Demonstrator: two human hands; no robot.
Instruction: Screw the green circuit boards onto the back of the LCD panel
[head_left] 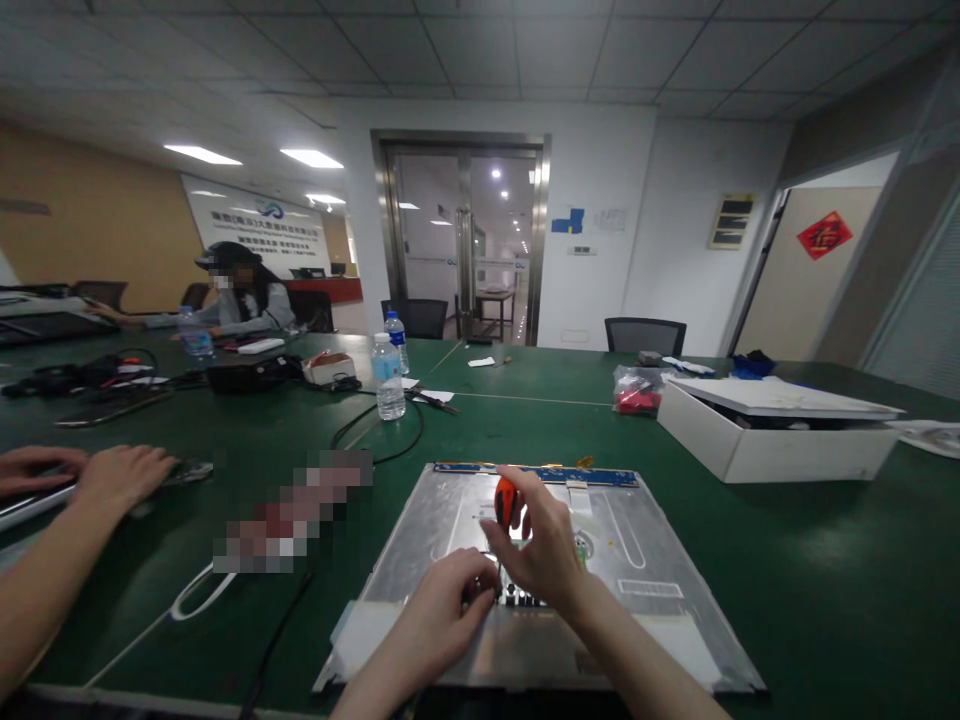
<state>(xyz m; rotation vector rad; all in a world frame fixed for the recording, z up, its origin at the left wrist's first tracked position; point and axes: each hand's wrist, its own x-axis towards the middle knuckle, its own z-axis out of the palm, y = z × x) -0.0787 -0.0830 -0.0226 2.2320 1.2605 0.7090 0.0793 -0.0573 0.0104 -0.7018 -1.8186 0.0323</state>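
Note:
My right hand (544, 545) grips the orange and black handle of a screwdriver (506, 500), which stands nearly upright with its shaft pointing down. Beside the shaft's lower end, my left hand (454, 600) has its fingers curled in a pinch; what lies between them is hidden. Both hands are over the middle of a silver metal display panel (645, 545) lying flat on the table. A blue circuit board strip (540, 475) runs along its far edge. Small dark and green parts show in the panel's centre, partly covered by my hands.
On the green table (840, 560), a white box (802, 455) with a loose lid stands at right, near a bag of red items (637, 390). Water bottles (388, 375) and black cables are beyond the panel's left. Another person's hands (124, 480) are at far left; a capped person sits farther back.

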